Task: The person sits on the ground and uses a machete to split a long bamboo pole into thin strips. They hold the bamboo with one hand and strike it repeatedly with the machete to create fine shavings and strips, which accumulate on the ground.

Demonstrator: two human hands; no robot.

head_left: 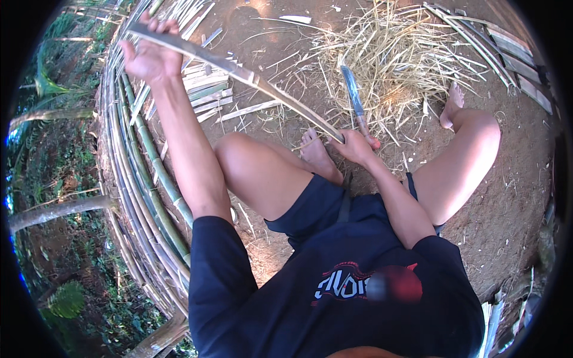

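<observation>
A long split bamboo strip (253,80) slants across the upper middle. My right hand (356,147) is closed round its near end, in front of my lap. At the far left end, my left hand (156,59) is turned palm up, thumb stretched out and fingers loosely bent; the strip crosses over it without the thumb closing on it. A knife (352,92) with a bluish blade lies beside the shavings. Its handle ends right by my right hand; whether they touch I cannot tell.
A heap of thin bamboo shavings (394,59) covers the ground ahead. Split slats (209,89) lie under my left forearm, and more slats (516,59) at the far right. Long bamboo poles (149,155) border the left side, with a planted slope beyond. My bare feet flank the knife.
</observation>
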